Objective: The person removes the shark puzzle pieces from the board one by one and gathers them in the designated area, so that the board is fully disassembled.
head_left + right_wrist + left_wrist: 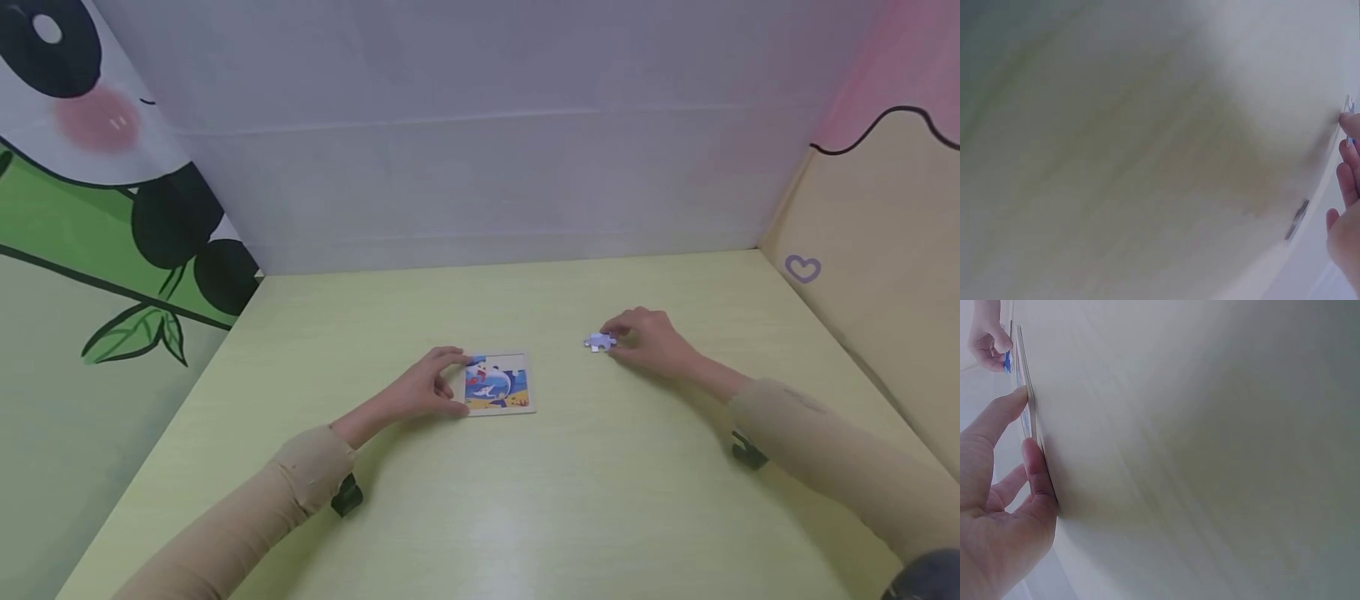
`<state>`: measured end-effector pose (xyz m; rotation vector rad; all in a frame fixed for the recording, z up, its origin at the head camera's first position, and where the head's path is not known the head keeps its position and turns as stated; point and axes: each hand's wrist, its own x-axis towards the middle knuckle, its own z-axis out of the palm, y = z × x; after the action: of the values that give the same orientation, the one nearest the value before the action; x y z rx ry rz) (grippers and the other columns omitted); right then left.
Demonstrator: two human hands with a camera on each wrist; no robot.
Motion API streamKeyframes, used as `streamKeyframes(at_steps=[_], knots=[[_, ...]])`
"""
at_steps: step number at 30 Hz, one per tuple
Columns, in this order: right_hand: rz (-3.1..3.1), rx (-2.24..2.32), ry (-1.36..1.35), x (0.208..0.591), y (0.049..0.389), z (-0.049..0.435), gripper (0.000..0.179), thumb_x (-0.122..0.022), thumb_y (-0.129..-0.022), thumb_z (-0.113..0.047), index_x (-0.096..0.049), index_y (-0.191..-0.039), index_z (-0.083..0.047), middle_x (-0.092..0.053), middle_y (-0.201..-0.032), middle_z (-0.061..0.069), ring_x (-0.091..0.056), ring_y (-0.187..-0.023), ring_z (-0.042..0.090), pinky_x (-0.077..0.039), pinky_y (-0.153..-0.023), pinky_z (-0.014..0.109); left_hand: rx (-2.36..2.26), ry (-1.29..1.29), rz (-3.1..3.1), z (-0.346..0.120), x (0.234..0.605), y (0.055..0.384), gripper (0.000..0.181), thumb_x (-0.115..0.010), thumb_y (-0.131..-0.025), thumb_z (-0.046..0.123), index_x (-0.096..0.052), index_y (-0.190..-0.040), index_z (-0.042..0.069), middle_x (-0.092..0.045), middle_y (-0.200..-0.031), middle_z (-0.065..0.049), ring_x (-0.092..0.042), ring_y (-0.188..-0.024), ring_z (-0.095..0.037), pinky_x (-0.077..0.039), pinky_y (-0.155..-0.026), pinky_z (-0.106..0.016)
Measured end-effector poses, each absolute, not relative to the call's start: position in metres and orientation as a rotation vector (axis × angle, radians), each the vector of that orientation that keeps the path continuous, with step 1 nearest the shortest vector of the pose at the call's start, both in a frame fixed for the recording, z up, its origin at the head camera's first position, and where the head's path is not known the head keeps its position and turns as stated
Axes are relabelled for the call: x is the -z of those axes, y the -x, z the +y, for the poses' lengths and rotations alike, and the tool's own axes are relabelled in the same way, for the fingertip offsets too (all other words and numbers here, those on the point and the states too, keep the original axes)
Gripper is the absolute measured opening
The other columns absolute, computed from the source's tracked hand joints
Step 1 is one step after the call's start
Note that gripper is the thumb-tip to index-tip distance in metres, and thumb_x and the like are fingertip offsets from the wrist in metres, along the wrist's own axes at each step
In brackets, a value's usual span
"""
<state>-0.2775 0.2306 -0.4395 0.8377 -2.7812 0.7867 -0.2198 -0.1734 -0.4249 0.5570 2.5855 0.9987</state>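
Observation:
A small framed jigsaw puzzle [497,383] with a whale-and-sea picture lies flat on the table, a pale gap showing at the upper part of its picture. At its left side, my left hand [423,385] grips the frame, thumb at the near corner and fingers at the far one. The left wrist view shows the left hand [1013,506] along the frame's thin edge. Farther right and beyond the puzzle, my right hand [651,340] pinches a pale lilac jigsaw piece [599,342] between thumb and fingers. Only part of the right hand [1349,169] enters the right wrist view.
The pale yellow table [570,500] runs back to a plain fabric wall [480,183]. A cartoon-printed panel [112,217] stands at left, a beige and pink one [885,233] at right. In the right wrist view a small dark strip [1297,220] shows near the hand.

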Motion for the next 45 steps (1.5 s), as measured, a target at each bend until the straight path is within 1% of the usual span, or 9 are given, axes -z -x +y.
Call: streamKeyframes(at_steps=[7,11,14,19,21,27,33,45], knots=[[-2.801,-0.827,-0.806,0.441,0.276,0.244,0.030,-0.078,-0.082,-0.014,-0.072,-0.111,-0.010,-0.074,-0.103,0.005,-0.061,-0.096,0.022,-0.040,-0.087,0.039,-0.998,-0.553,2.586,-0.174,0.423,0.219,0.080,-0.085,-0.077,0.020,-0.046,-0.147,0.016,-0.029,-0.159,-0.010,-0.060,-0.085,-0.012,-0.053,-0.079,-0.024],[-2.844,-0.856,-0.785,0.439,0.274,0.250,0.030,-0.078,-0.083,-0.015,-0.072,-0.113,-0.012,-0.074,-0.104,0.004,-0.059,-0.099,0.022,-0.039,-0.088,0.039,-1.003,-0.548,2.582,-0.174,0.423,0.218,0.080,-0.085,-0.077,0.019,-0.046,-0.148,0.015,-0.029,-0.159,-0.011,-0.060,-0.085,-0.012,-0.053,-0.079,-0.024],[-2.895,-0.880,-0.763,0.436,0.274,0.254,0.030,-0.077,-0.084,-0.015,-0.072,-0.114,-0.013,-0.074,-0.105,0.004,-0.057,-0.100,0.022,-0.038,-0.087,0.037,-1.001,-0.547,2.584,-0.175,0.422,0.218,0.080,-0.085,-0.078,0.020,-0.046,-0.148,0.016,-0.029,-0.159,-0.011,-0.060,-0.085,-0.012,-0.053,-0.079,-0.024],[-2.936,-0.858,-0.768,0.433,0.275,0.261,0.030,-0.078,-0.083,-0.017,-0.072,-0.113,-0.015,-0.074,-0.105,0.003,-0.054,-0.098,0.021,-0.034,-0.084,0.036,-1.003,-0.543,2.583,-0.174,0.421,0.218,0.080,-0.085,-0.077,0.020,-0.047,-0.147,0.016,-0.030,-0.159,-0.011,-0.060,-0.085,-0.012,-0.053,-0.078,-0.024],[-2.934,-0.819,-0.788,0.432,0.275,0.263,0.029,-0.078,-0.084,-0.019,-0.073,-0.112,-0.016,-0.073,-0.107,0.004,-0.054,-0.099,0.023,-0.034,-0.086,0.040,-1.002,-0.539,2.584,-0.174,0.421,0.218,0.080,-0.085,-0.078,0.019,-0.047,-0.147,0.016,-0.030,-0.159,-0.010,-0.060,-0.085,-0.012,-0.053,-0.078,-0.024],[-2.955,-0.745,-0.797,0.429,0.275,0.267,0.028,-0.078,-0.084,-0.022,-0.074,-0.112,-0.019,-0.069,-0.120,0.009,-0.053,-0.115,0.033,-0.031,-0.095,0.058,-1.002,-0.539,2.587,-0.174,0.422,0.218,0.079,-0.085,-0.078,0.020,-0.047,-0.147,0.016,-0.030,-0.159,-0.010,-0.060,-0.085,-0.012,-0.052,-0.078,-0.024],[-2.991,-0.788,-0.771,0.427,0.276,0.268,0.030,-0.078,-0.085,-0.025,-0.073,-0.114,-0.019,-0.067,-0.123,0.010,-0.053,-0.117,0.034,-0.031,-0.098,0.062,-1.003,-0.545,2.585,-0.174,0.421,0.217,0.079,-0.085,-0.078,0.019,-0.047,-0.147,0.016,-0.029,-0.159,-0.011,-0.060,-0.086,-0.012,-0.053,-0.079,-0.024],[-3.029,-0.822,-0.745,0.428,0.277,0.271,0.031,-0.076,-0.087,-0.028,-0.072,-0.117,-0.021,-0.066,-0.125,0.008,-0.053,-0.123,0.033,-0.032,-0.099,0.067,-1.004,-0.555,2.589,-0.173,0.422,0.218,0.079,-0.084,-0.078,0.020,-0.047,-0.147,0.016,-0.029,-0.160,-0.011,-0.060,-0.085,-0.012,-0.053,-0.078,-0.024]])
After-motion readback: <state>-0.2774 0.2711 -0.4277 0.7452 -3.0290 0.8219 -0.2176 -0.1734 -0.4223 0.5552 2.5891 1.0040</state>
